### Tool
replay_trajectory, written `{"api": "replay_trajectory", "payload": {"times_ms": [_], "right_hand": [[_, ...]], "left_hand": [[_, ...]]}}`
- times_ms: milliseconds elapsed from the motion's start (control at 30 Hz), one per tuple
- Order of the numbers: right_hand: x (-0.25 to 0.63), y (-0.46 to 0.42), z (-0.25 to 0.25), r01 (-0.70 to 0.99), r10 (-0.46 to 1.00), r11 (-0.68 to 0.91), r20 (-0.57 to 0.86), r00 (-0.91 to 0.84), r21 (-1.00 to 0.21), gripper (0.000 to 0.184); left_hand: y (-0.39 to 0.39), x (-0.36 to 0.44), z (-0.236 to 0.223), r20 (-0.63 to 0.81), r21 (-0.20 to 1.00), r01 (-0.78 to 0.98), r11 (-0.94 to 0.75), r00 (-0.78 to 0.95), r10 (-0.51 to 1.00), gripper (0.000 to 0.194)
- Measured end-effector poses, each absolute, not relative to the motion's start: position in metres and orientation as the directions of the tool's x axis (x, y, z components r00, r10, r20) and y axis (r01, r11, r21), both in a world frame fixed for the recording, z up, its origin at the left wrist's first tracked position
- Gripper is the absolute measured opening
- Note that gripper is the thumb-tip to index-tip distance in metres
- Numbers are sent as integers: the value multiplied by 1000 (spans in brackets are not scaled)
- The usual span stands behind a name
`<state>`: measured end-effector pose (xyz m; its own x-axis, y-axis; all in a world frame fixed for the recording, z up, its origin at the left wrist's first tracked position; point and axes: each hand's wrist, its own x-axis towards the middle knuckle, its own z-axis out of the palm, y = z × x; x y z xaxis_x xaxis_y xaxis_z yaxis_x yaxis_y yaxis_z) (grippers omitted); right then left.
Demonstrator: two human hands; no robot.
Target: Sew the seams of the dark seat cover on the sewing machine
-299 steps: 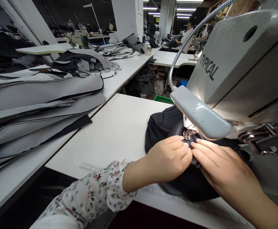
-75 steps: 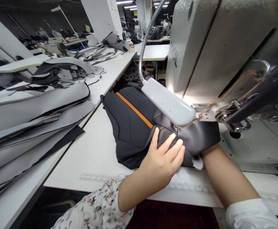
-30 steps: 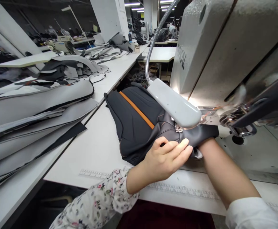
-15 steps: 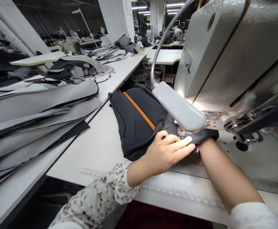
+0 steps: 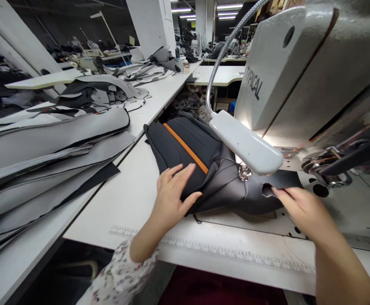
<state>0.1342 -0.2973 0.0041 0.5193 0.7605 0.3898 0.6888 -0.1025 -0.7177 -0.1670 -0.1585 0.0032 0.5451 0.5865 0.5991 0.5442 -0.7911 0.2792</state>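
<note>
A black padded fabric cover (image 5: 191,140) with an orange stripe (image 5: 186,148) lies under the presser foot (image 5: 244,172) of a sewing machine (image 5: 276,72). My left hand (image 5: 170,197) is open, thumb and fingers apart, at the near left edge of the cover; whether it touches the fabric is unclear. My right hand (image 5: 307,212) pinches the cover's right part beside a ragged round hole (image 5: 267,189). Its lower fingers are hidden behind the hand. A white lamp (image 5: 246,142) on a bendable metal neck hangs over the foot and hides the needle.
Stacked grey fabric pieces (image 5: 54,135) fill the table on the left, with more grey and black pieces (image 5: 108,87) behind. A printed ruler strip (image 5: 219,252) runs along the near table edge. A small bottle (image 5: 186,66) stands farther back. A gap separates the two tables.
My left hand has lifted off the fabric by the foot and moved left, fingers spreading. My right hand has come out from beneath the cover to its right edge. The fabric near the foot lies flatter.
</note>
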Motion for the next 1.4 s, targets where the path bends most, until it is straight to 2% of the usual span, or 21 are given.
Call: {"api": "replay_trajectory", "payload": {"times_ms": [67, 133, 167, 200, 233, 267, 300, 367, 433, 533, 600, 667, 733, 767, 800, 833, 867, 933, 1067, 1233, 1400], "right_hand": [[122, -326, -6, 592, 655, -14, 440, 614, -806, 32], [94, -344, -26, 358, 641, 122, 349, 684, -926, 28], [77, -346, -38, 168, 777, 107, 188, 601, -980, 27], [58, -343, -48, -57, 896, -22, -45, 441, -998, 26], [41, -336, -57, -286, 936, -167, -243, 256, -944, 30], [27, -324, -64, -472, 932, -257, -346, 111, -843, 36], [15, -311, -68, -565, 927, -287, -372, 38, -773, 41], [2, -286, -70, -670, 938, -238, -346, 30, -703, 40], [0, -275, -65, -696, 949, -143, -297, 105, -704, 39], [6, -299, -64, -694, 947, -34, -244, 207, -719, 56], [11, -335, -73, -656, 944, 1, -215, 249, -755, 64], [17, -371, -86, -583, 933, 10, -203, 298, -812, 58], [23, -395, -96, -522, 927, -7, -201, 317, -853, 56], [25, -400, -98, -506, 931, -19, -199, 304, -862, 58], [26, -402, -98, -504, 939, -30, -197, 282, -863, 60], [26, -401, -96, -514, 947, -40, -197, 253, -857, 62], [26, -398, -94, -534, 955, -54, -201, 220, -844, 65], [23, -394, -87, -585, 956, -89, -234, 178, -806, 70], [19, -399, -88, -634, 912, -142, -350, 216, -760, 72], [25, -403, -100, -582, 911, -193, -365, 192, -790, 71], [30, -403, -101, -617, 903, -221, -398, 164, -755, 74]], "left_hand": [[-152, -186, -16, 512, 336, 557, -759, 569, 644, 31], [-148, -191, -25, 495, 341, 527, -778, 603, 626, 34], [-148, -191, -23, 506, 338, 516, -787, 606, 614, 38], [-148, -190, -15, 521, 334, 508, -794, 602, 605, 40], [-149, -189, -3, 536, 334, 498, -800, 598, 596, 42], [-151, -189, 13, 549, 344, 484, -804, 592, 591, 43], [-153, -191, 30, 555, 366, 475, -801, 580, 597, 43], [-157, -198, 60, 512, 459, 489, -741, 536, 671, 43], [-157, -206, 75, 371, 585, 559, -588, 461, 806, 48], [-146, -213, 62, 141, 698, 630, -341, 346, 928, 58], [-140, -212, 46, 98, 710, 644, -285, 310, 946, 59], [-143, -207, 38, 139, 684, 672, -285, 264, 955, 53], [-157, -197, 45, 358, 584, 706, -401, 219, 908, 43], [-168, -189, 52, 509, 478, 710, -517, 256, 822, 38], [-179, -179, 59, 648, 321, 689, -650, 340, 681, 37], [-191, -167, 65, 711, 139, 611, -779, 486, 508, 40], [-201, -155, 69, 696, -14, 481, -877, 634, 337, 44], [-215, -132, 70, 561, -158, 298, -941, 812, 163, 52], [-212, -112, 58, 413, -228, 250, -941, 900, 139, 58], [-202, -119, 60, 363, -261, 192, -946, 928, 88, 60], [-199, -117, 68, 347, -237, 121, -964, 937, 32, 54]]}}
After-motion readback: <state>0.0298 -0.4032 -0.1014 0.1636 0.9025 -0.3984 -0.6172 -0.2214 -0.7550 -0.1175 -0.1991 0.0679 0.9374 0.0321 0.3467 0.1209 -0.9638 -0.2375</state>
